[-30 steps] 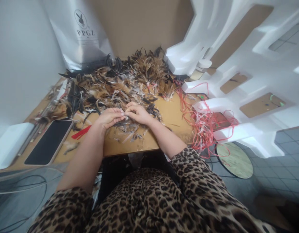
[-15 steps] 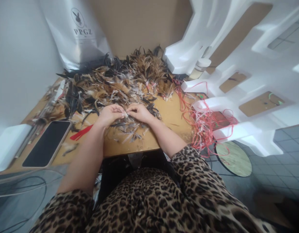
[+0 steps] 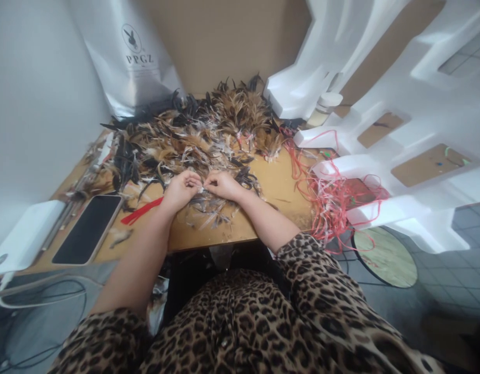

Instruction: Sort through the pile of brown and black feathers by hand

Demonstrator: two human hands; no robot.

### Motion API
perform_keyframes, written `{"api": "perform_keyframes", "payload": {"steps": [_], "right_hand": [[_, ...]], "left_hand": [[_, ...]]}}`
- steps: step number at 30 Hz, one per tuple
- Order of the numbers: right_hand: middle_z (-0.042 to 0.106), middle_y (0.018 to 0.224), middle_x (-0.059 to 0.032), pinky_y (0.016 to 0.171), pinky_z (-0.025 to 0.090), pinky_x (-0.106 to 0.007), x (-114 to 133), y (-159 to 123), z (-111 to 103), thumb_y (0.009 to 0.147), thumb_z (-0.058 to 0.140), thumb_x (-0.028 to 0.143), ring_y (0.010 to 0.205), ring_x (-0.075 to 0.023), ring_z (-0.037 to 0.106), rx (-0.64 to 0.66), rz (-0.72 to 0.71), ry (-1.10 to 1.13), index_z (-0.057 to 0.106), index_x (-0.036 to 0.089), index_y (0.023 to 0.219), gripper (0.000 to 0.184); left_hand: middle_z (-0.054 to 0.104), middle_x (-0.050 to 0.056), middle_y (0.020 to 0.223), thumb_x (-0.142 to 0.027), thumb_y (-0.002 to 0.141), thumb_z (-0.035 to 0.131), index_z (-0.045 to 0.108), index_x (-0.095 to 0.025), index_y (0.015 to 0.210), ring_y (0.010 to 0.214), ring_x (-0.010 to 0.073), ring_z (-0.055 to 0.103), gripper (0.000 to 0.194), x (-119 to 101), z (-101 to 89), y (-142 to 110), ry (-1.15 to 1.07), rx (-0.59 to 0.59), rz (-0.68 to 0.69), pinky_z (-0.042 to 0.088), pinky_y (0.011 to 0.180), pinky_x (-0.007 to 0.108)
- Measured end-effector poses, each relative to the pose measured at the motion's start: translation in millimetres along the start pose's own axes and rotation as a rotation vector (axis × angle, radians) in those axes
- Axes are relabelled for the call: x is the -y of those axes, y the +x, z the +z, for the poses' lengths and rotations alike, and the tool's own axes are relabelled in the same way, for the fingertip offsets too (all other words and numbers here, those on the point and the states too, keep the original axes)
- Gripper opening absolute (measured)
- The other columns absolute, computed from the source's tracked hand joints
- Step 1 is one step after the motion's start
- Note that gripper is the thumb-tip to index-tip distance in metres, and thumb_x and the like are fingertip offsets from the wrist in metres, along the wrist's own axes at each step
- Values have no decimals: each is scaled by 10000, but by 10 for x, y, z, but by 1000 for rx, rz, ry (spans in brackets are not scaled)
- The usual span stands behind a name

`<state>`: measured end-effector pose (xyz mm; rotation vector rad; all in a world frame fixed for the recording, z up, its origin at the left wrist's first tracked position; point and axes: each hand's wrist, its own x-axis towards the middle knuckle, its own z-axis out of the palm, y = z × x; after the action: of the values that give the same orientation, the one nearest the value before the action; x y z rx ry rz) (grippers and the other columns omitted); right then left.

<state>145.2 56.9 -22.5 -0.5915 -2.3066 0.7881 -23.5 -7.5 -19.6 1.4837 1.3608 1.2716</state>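
Note:
My left hand (image 3: 182, 190) is closed, its fingers curled and pinched just over the near edge of a feather pile. Close beside it, my right hand (image 3: 221, 185) also pinches with thumb and forefinger. Between the fingertips shows a small whitish feather (image 3: 201, 190), mostly hidden by the fingers. Brown, black and white loose feathers (image 3: 177, 140) spread behind both hands, and a few thin feathers (image 3: 214, 215) lie on the table below them. A strip of red ribbon (image 3: 140, 211) rests by my left forearm.
A phone (image 3: 87, 228) and a white power bank (image 3: 27, 234) with a cable lie at left. Tangled pink-red strings (image 3: 333, 202) hang over white foam packing (image 3: 411, 218) at right, near a lidded jar (image 3: 323, 109). A silver bag (image 3: 134, 78) stands behind the feathers.
My two hands stay together at the same spot. The left fingers have shifted from stretched along the feather to more curled. The view has swung slightly left.

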Motion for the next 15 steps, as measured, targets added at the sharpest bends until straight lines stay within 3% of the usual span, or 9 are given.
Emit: {"api": "perform_keyframes", "payload": {"steps": [10,15], "right_hand": [[640,760,-50,732,408,-231,10,44,69,722,586,114,732,-118,547,7,73,-111,694,116,731,109],[640,763,-53,712,401,-213,14,42,66,715,578,110,715,-110,542,27,84,-131,700,107,738,125]], "left_hand": [[606,6,761,-118,627,569,535,-176,906,689,111,574,288,32,23,-31,187,7,48,453,633,224],[606,7,775,-109,649,547,521,-183,911,699,117,586,273,57,52,-42,338,-48,103,472,631,232]]}}
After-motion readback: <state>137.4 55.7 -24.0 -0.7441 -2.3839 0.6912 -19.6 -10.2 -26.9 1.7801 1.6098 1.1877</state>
